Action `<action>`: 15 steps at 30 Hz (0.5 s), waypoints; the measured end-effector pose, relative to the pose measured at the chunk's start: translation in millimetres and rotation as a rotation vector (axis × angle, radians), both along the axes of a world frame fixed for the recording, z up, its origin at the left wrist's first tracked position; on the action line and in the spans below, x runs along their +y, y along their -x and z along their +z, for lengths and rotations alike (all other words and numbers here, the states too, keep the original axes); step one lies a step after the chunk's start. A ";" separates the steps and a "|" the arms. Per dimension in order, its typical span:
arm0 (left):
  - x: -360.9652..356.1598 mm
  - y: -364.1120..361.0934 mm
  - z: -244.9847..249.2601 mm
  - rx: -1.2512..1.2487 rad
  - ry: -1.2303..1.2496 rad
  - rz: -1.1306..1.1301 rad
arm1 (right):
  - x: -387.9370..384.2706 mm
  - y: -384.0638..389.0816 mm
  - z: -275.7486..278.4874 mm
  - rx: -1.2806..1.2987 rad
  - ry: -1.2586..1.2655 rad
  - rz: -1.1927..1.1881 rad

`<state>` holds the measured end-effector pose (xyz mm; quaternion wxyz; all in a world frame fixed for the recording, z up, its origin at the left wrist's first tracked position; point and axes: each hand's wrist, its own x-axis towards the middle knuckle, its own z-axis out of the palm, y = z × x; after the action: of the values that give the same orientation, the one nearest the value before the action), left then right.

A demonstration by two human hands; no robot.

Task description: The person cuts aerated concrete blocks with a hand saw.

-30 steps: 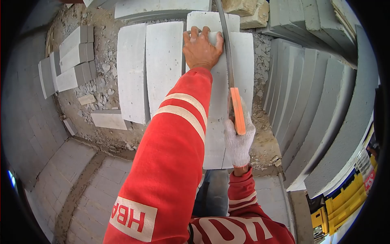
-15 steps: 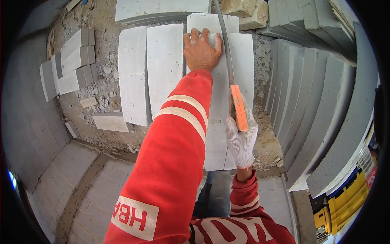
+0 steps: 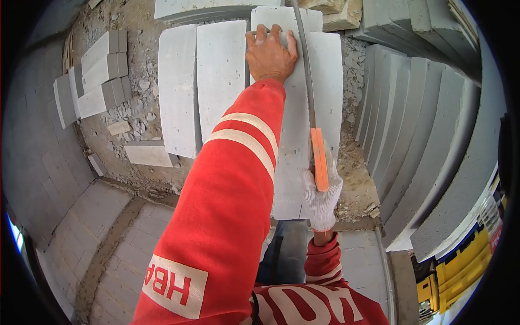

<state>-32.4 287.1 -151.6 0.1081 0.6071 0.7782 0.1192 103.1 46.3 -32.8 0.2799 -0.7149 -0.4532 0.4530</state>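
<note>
My left hand [image 3: 272,57], bare, presses down on the far end of a long pale aerated-concrete block [image 3: 291,130] with its fingers spread. In my right hand [image 3: 323,200], which wears a white knitted glove, is the orange handle of a handsaw [image 3: 320,160]. The saw's long toothed blade points away from me along the block, to the right of my left hand. A thin line runs lengthwise near the block's close end. How deep the blade sits is hard to see. Two more pale blocks [image 3: 222,81] lie side by side on the left.
Block slabs stand in a row [image 3: 417,119] on the right. Smaller cut pieces [image 3: 103,73] are stacked at the left on rubble-strewn ground [image 3: 141,92]. Another long block [image 3: 216,10] lies across the far side. Yellow plastic items [image 3: 463,271] sit at lower right.
My right hand has drawn the saw back toward my body. My left hand keeps its place on the block. The whole view has tilted slightly, shifting the blocks upward.
</note>
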 end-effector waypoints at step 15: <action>0.0 0.2 0.1 -0.017 0.017 -0.012 | 56.0 4.4 4.4 0.179 0.021 0.017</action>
<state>-32.5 287.2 -151.5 0.1205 0.6098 0.7746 0.1169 98.6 102.3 -28.4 0.3078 -0.6705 -0.4278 0.5222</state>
